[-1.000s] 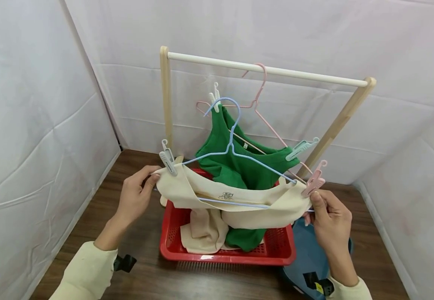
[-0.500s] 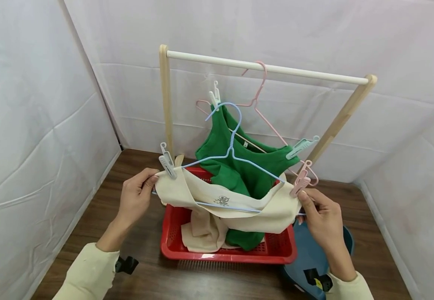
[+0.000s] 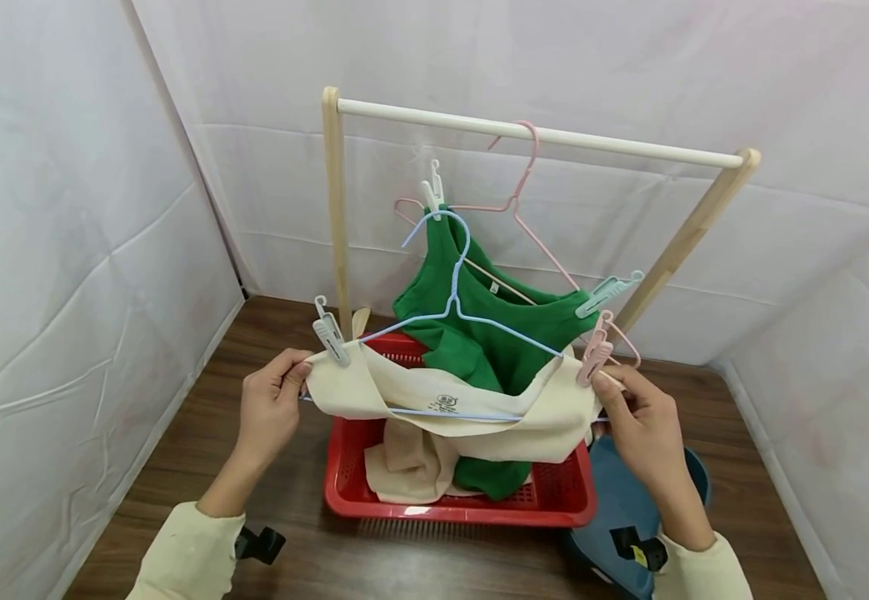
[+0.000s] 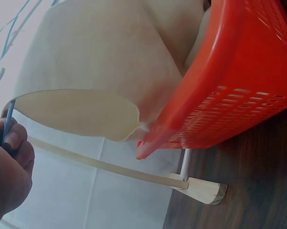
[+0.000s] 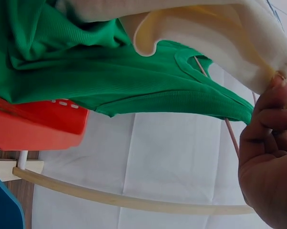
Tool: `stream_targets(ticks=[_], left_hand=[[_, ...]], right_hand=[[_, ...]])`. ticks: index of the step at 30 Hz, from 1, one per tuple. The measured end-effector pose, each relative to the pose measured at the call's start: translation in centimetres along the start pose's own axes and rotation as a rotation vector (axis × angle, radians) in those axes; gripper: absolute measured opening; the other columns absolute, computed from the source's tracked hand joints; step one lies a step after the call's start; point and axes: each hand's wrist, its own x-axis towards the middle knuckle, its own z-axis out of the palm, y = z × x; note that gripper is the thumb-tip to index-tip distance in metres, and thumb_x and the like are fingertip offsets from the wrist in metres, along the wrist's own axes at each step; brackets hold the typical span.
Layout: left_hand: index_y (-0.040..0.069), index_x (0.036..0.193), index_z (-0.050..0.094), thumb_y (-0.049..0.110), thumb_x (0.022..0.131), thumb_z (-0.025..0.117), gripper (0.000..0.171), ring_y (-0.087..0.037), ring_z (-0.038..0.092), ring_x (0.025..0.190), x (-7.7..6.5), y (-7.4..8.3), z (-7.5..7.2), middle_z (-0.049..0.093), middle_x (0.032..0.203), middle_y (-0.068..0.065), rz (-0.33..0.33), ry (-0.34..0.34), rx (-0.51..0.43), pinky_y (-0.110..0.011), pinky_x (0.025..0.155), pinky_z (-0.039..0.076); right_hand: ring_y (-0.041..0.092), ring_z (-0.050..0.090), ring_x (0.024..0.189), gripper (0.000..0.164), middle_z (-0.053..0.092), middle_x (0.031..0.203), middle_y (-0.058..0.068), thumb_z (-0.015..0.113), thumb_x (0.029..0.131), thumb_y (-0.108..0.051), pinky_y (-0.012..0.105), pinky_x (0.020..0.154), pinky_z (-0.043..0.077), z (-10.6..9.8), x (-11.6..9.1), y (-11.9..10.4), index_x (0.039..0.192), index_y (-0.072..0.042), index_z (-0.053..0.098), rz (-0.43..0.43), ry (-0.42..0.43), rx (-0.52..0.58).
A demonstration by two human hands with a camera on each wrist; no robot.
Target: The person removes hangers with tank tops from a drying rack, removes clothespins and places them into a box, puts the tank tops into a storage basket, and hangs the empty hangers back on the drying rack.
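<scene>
A cream tank top (image 3: 494,442) is spread on a light blue hanger (image 3: 454,287), held up over the basket. My left hand (image 3: 272,404) pinches its left shoulder together with the hanger's end; in the left wrist view the fingers curl round the blue wire. At the other shoulder, my right hand (image 3: 647,429) grips the cloth between thumb and fingers, just below a pink clothespin (image 3: 596,350). A grey clothespin (image 3: 331,333) clamps the left strap. The blue hook is free of the rail, in front of a green tank top (image 3: 494,333).
The green top hangs from a pink hanger (image 3: 526,171) on the white rail (image 3: 629,147), with white (image 3: 434,196) and mint clothespins (image 3: 608,292) on it. Below stands a red basket (image 3: 419,512) with clothes inside. A blue basin (image 3: 614,492) sits to its right.
The blue hanger and cream tank top have shifted slightly left, and the hook has dropped a little. My right hand has moved left with the pink clothespin; my left hand has lowered slightly.
</scene>
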Motion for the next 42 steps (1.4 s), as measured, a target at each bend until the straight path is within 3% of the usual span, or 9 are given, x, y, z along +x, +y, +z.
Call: stream_targets(ticks=[5,13,23,28,32,42], left_hand=[[-0.007,0.08,0.061,-0.017,0.086,0.057,0.012,-0.008,0.043,0.053,0.0,1.5,-0.3,0.049,0.059,-0.011,-0.004,0.032,0.007,-0.016,0.048,0.032],[-0.003,0.081,0.065,-0.011,0.087,0.059,0.011,-0.008,0.044,0.053,-1.3,-0.7,-0.4,0.05,0.059,-0.009,-0.065,0.064,0.016,-0.015,0.047,0.032],[-0.001,0.081,0.065,-0.012,0.086,0.06,0.014,-0.002,0.043,0.053,-3.1,-0.9,-0.1,0.05,0.059,-0.003,-0.043,0.048,0.019,-0.018,0.046,0.033],[0.0,0.08,0.065,-0.013,0.086,0.06,0.015,-0.002,0.042,0.053,-4.2,-1.3,-0.4,0.049,0.058,-0.005,-0.078,0.054,0.027,-0.019,0.045,0.032],[-0.001,0.08,0.065,-0.016,0.084,0.06,0.017,-0.006,0.042,0.052,-5.0,-1.6,-0.4,0.049,0.058,-0.008,-0.102,0.029,0.021,-0.02,0.045,0.032],[-0.006,0.077,0.061,-0.025,0.079,0.058,0.02,-0.007,0.041,0.051,-4.8,1.2,-0.6,0.046,0.057,-0.008,-0.002,-0.001,0.009,-0.021,0.045,0.031]], right_hand=[[0.013,0.055,0.053,0.018,0.059,0.076,-0.002,0.052,0.095,0.005,0.022,0.049,0.049,0.0,-0.1,1.7,0.108,-0.001,0.064,-0.011,-0.054,-0.006],[0.015,0.054,0.056,0.017,0.059,0.068,0.004,0.052,0.097,0.0,0.02,0.051,0.045,-0.4,-0.3,2.3,0.109,-0.004,0.064,-0.031,-0.102,-0.086],[0.01,0.048,0.059,0.014,0.057,0.072,0.0,0.054,0.098,-0.007,0.022,0.049,0.04,-1.0,-0.6,3.5,0.105,-0.008,0.066,-0.054,-0.078,-0.175],[0.01,0.05,0.069,0.017,0.062,0.085,0.0,0.053,0.099,-0.01,0.022,0.053,0.04,-0.6,-1.2,3.6,0.108,-0.01,0.068,-0.05,-0.09,-0.188],[0.008,0.056,0.081,0.019,0.065,0.099,0.001,0.053,0.099,-0.009,0.019,0.064,0.045,-0.3,-1.8,3.7,0.111,-0.009,0.067,-0.039,-0.095,-0.189],[0.015,0.061,0.095,0.026,0.066,0.112,0.006,0.049,0.102,-0.019,0.018,0.073,0.048,0.1,-1.1,3.2,0.122,-0.01,0.064,0.039,-0.166,-0.188]])
